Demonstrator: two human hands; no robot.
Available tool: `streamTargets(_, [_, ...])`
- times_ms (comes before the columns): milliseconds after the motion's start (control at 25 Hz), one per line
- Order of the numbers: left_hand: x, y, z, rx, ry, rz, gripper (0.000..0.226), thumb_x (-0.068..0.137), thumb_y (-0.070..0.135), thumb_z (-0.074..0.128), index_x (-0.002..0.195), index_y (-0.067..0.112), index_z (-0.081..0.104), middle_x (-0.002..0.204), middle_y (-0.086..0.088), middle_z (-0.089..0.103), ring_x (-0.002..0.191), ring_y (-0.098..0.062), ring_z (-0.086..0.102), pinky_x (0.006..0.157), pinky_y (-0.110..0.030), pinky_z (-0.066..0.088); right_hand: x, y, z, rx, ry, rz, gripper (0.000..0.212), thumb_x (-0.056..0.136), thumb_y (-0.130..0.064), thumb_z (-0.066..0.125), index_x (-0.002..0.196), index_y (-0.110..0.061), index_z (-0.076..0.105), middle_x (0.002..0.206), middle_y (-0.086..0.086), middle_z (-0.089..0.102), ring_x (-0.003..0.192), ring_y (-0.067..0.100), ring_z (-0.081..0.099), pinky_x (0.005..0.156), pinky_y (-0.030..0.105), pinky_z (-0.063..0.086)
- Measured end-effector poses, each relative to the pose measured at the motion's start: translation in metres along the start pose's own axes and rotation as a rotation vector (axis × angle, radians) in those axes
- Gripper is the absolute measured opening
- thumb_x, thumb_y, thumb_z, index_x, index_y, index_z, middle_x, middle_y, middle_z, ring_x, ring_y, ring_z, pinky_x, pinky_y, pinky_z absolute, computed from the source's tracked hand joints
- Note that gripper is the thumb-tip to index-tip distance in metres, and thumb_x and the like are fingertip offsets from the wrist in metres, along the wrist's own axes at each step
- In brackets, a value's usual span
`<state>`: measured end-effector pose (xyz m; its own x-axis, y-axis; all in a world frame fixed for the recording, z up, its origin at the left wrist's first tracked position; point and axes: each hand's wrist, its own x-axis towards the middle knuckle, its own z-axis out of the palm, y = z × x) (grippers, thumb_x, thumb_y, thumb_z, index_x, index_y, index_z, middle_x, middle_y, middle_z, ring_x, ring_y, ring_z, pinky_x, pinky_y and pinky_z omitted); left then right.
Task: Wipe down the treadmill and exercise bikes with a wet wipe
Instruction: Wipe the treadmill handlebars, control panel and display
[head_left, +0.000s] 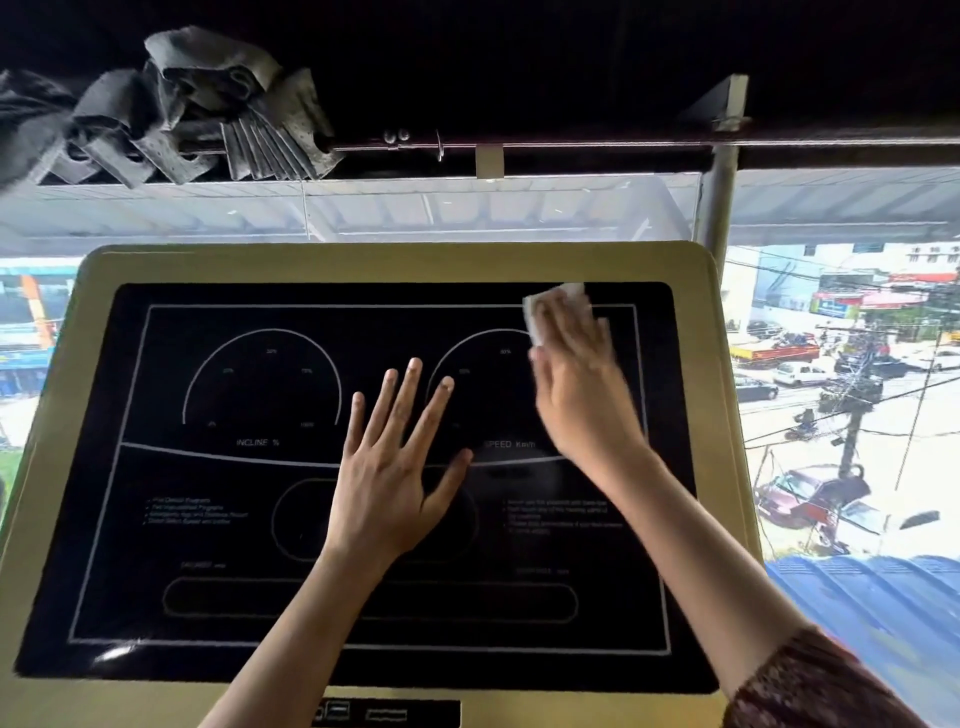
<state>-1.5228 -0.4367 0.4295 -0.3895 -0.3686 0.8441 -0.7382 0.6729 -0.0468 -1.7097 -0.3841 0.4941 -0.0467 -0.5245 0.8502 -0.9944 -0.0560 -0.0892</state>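
1. One treadmill console (363, 265), with a gold frame around one black display panel (208, 597).
2. Two dial gauges are printed on the panel: INCLINE % (262, 384) and SPEED Km/h (493, 395).
3. One white wet wipe (535, 312) lies at the panel's upper right corner, under the right hand (576, 384). That hand presses it with flat, motion-blurred fingers.
4. The left hand (389, 483) holds nothing and rests flat at the panel's centre with five fingers spread.
5. One grey curtain (182, 104) is bunched on the rod at upper left.

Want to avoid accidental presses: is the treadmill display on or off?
Seemingly off: the display is black, showing only printed outlines, no lit numbers.
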Motion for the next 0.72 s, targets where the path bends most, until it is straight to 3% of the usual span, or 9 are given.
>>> streamTargets(80, [-0.001,-0.001,-0.001,0.0,-0.004,0.003,0.066,0.095,0.059,0.027,0.15,0.022,0.028,0.159,-0.007,0.016,0.147,-0.023,0.01,0.119,-0.044,0.008,-0.009,-0.016,0.01,0.023,-0.057,-0.18,0.046,0.102,-0.022,0.031,0.147,-0.013,0.031,0.155,0.003,0.023,0.145,0.016,0.01,0.118,0.03,0.002])
streamTargets(160, [-0.001,-0.001,-0.001,-0.005,-0.015,0.003,0.066,0.095,0.059,0.027,0.15,0.023,0.027,0.16,-0.007,0.014,0.147,-0.022,0.009,0.119,-0.043,0.006,-0.019,-0.004,0.009,-0.019,-0.024,-0.202,0.046,0.101,-0.024,0.03,0.145,-0.013,0.036,0.153,0.002,0.03,0.144,0.018,0.021,0.118,0.035,0.014])
streamTargets(280, [0.001,-0.001,-0.002,-0.004,-0.016,0.006,0.066,0.094,0.057,0.03,0.15,0.023,0.027,0.16,-0.005,0.013,0.147,-0.021,0.009,0.119,-0.042,0.003,-0.029,0.018,-0.001,-0.037,0.037,0.005,0.049,0.101,-0.029,0.022,0.148,-0.014,0.028,0.154,-0.001,0.019,0.145,0.018,0.015,0.118,0.033,0.007])
streamTargets(480, [0.009,-0.002,-0.002,-0.043,-0.004,0.028,0.067,0.09,0.056,0.036,0.147,0.021,0.032,0.16,-0.003,0.016,0.147,-0.02,0.011,0.118,-0.042,-0.003,-0.035,0.02,-0.003,-0.075,0.005,-0.097,0.048,0.1,-0.027,0.025,0.145,-0.01,0.034,0.153,0.002,0.028,0.144,0.018,0.017,0.119,0.035,0.012])
streamTargets(560, [0.019,0.0,-0.002,-0.058,0.016,0.021,0.068,0.09,0.057,0.036,0.147,0.022,0.031,0.159,-0.003,0.017,0.147,-0.019,0.012,0.118,-0.042,-0.003,-0.015,0.033,-0.011,-0.11,0.067,-0.015,0.047,0.1,-0.023,0.029,0.145,-0.008,0.035,0.152,0.006,0.032,0.143,0.019,0.016,0.118,0.036,0.012])
streamTargets(640, [0.038,0.0,-0.003,-0.051,0.043,0.013,0.069,0.09,0.058,0.034,0.148,0.02,0.031,0.159,-0.003,0.019,0.146,-0.019,0.014,0.117,-0.043,-0.001,0.011,0.031,-0.014,-0.07,0.067,0.074,0.046,0.103,-0.02,0.03,0.147,-0.009,0.026,0.155,0.008,0.025,0.145,0.019,0.011,0.118,0.035,0.006])
streamTargets(720, [0.056,0.001,-0.001,-0.046,0.056,0.003,0.071,0.091,0.061,0.03,0.148,0.019,0.033,0.158,-0.004,0.019,0.146,-0.021,0.015,0.117,-0.044,0.001,0.032,0.015,-0.008,-0.021,-0.021,-0.021,0.047,0.104,-0.021,0.029,0.149,-0.014,0.018,0.157,0.005,0.015,0.147,0.018,0.004,0.119,0.031,-0.001])
